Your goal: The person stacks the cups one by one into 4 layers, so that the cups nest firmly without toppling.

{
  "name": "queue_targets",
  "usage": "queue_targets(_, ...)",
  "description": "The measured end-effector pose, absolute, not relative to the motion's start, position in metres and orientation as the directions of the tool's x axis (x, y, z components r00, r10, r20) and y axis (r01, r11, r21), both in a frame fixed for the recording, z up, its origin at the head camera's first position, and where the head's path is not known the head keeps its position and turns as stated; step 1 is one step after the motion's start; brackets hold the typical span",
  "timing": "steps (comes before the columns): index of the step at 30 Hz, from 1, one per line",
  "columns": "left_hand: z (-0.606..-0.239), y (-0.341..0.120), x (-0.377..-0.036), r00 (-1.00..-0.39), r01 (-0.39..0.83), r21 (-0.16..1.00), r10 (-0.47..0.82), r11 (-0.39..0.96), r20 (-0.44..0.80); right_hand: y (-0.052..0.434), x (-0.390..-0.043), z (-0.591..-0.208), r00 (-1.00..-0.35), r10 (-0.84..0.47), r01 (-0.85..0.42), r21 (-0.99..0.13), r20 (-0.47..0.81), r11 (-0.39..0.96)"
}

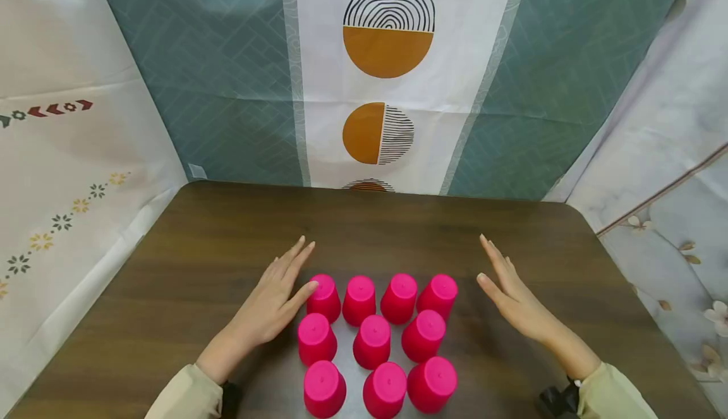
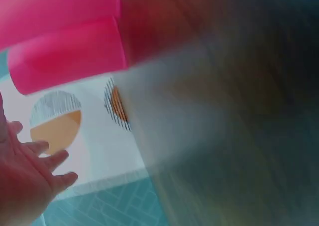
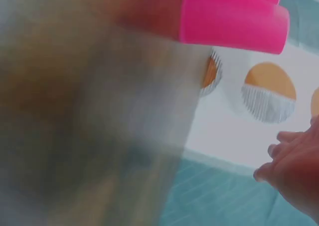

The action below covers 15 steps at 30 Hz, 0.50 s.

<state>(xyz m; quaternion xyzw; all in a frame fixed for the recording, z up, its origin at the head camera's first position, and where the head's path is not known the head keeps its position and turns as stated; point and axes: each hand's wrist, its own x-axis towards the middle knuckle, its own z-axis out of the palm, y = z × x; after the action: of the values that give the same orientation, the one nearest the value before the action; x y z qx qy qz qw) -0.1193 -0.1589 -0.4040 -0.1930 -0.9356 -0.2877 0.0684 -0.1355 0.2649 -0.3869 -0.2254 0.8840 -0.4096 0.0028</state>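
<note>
While both hands (image 1: 392, 296) lie flat, 10 pink cups (image 1: 372, 340) stand between them.

The setting is a small staged recording booth, not a lived-in room. A dark wood-grain table (image 1: 199, 267) with rounded far corners fills the floor of the view. Printed cloths enclose it on three sides instead of walls: the far cloth (image 1: 392, 78) has teal panels flanking a white strip with orange-and-black half circles; the left cloth (image 1: 62, 153) is cream with small flower and arrow borders; the right cloth (image 1: 671, 172) is pale with blossom sprigs. The only props are pink cups (image 1: 372, 340) set upside down in rows at the near edge.
</note>
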Motion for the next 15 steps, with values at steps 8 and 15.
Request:
queue_targets(8, -0.389, -0.151, -0.118, -0.905, 0.407, 0.675, 0.370, 0.615, 0.208, 0.219, -0.162, -0.354, -0.813, -0.566, -0.516, -0.614, 0.133, 0.597)
queue_targets(15, -0.377, -0.150, -0.122, -0.862, 0.445, 0.695, 0.481, 0.565, 0.160, 0.169, -0.177, -0.340, -0.649, -0.754, -0.692, -0.492, 0.103, 0.528)
